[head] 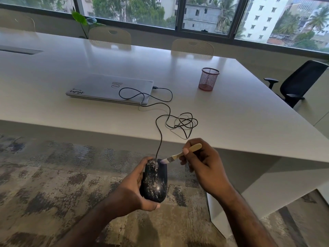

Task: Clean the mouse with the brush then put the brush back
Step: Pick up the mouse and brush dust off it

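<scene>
Head view: the left hand [132, 189] cups the black, white-speckled computer mouse [156, 180] below the table edge, fingers wrapped round its sides, its long axis pointing away towards the white table [231, 107]. The right hand [203, 163] pinches the small wooden-handled brush [179, 155], whose bristles touch the mouse's front right, just beside the black cable [161, 136]. The red mesh pen cup [208, 79], probably the brush's home, stands well apart, beyond the coiled cable and right of the closed silver laptop [106, 88].
</scene>
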